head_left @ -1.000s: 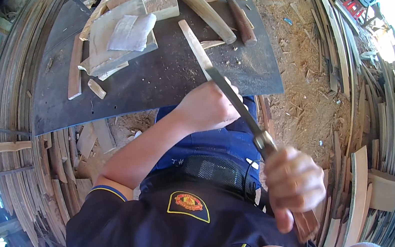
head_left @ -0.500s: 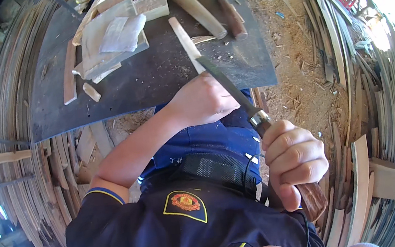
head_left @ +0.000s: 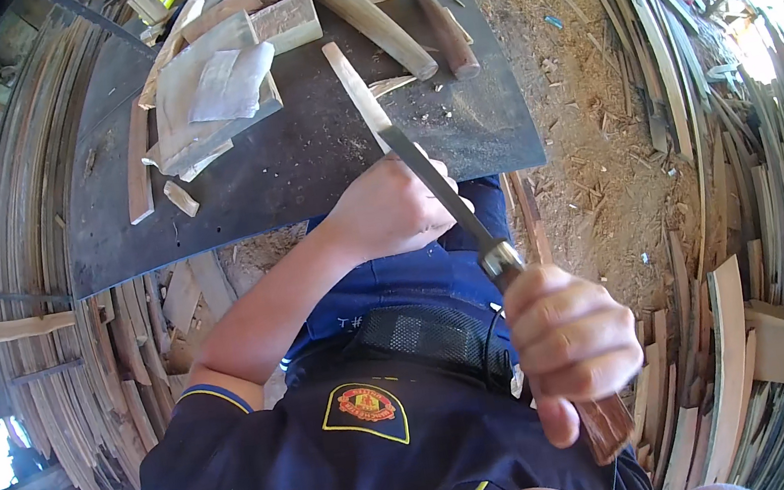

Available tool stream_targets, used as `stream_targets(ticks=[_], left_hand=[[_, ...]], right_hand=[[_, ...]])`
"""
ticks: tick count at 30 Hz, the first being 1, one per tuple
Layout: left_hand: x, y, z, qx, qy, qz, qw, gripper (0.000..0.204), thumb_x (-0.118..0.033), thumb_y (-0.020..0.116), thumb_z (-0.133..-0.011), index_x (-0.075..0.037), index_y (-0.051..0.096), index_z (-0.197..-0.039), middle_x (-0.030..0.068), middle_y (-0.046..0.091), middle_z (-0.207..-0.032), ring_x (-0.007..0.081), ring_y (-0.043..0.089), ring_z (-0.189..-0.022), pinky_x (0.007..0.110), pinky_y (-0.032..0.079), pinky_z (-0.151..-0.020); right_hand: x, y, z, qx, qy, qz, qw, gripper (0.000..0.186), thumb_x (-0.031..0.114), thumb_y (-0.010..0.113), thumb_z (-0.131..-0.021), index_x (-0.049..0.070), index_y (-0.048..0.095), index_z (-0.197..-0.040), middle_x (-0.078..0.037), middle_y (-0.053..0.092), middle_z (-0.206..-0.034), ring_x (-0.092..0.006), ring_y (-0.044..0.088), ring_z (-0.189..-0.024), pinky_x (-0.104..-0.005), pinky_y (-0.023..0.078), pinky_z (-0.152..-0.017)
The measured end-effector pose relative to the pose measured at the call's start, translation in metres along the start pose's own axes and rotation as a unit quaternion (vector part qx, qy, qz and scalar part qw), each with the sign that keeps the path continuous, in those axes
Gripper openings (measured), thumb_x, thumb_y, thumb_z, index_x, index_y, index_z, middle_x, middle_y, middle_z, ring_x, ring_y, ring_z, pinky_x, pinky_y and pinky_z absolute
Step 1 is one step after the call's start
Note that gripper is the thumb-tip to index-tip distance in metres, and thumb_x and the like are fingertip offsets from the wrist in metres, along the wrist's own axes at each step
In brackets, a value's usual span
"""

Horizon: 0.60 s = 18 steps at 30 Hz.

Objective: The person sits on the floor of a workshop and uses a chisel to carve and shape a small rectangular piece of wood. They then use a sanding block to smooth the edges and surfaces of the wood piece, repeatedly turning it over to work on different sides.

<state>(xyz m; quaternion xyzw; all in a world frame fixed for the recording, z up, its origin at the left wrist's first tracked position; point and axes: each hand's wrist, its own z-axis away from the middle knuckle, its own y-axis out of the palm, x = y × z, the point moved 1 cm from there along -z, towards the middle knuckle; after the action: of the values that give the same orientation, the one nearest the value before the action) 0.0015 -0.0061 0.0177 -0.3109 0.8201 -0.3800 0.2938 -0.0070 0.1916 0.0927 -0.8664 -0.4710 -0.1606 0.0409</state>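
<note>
Dark workbench (head_left: 301, 167), both hands gripping, right hand (head_left: 571, 345) on file (head_left: 446, 197) handle, left hand (head_left: 392, 210) on wood stick (head_left: 355, 90), both pointing away

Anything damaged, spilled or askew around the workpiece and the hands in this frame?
Nothing looks damaged. The left hand steadies a pale wood piece at the edge of the dark board; the right hand grips the wooden handle of a long file laid across it. Chips and sawdust litter the ground, and offcuts lie loose on the board.

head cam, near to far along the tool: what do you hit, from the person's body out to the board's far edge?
Right hand on the wooden handle → dark blade → left hand → pale wood stick → second wooden-handled tool on the dark board.
</note>
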Motion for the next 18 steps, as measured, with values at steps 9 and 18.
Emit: stream_targets(ticks=[9, 18], left_hand=[[0.004, -0.002, 0.0, 0.03, -0.007, 0.001, 1.0, 0.007, -0.019, 0.076, -0.079, -0.017, 0.07, -0.081, -0.0022, 0.063, -0.07, 0.0182, 0.063, -0.071, 0.036, 0.047, -0.07], [-0.001, -0.006, -0.004, 0.008, 0.002, -0.008, 1.0, 0.008, -0.019, 0.076, -0.077, -0.018, 0.072, -0.084, -0.0021, 0.063, -0.071, 0.0178, 0.062, -0.071, 0.035, 0.045, -0.069]], right_hand=[[-0.006, -0.003, 0.001, 0.009, 0.001, -0.002, 1.0, 0.044, 0.029, 0.072, -0.094, 0.005, 0.054, -0.062, -0.004, 0.054, -0.056, -0.019, 0.05, -0.046, -0.0342, 0.039, -0.046], [-0.003, 0.01, 0.0, 0.025, -0.008, 0.004, 1.0, 0.048, 0.024, 0.066, -0.096, 0.002, 0.051, -0.057, -0.009, 0.051, -0.059, -0.0251, 0.051, -0.049, -0.0386, 0.043, -0.049]])
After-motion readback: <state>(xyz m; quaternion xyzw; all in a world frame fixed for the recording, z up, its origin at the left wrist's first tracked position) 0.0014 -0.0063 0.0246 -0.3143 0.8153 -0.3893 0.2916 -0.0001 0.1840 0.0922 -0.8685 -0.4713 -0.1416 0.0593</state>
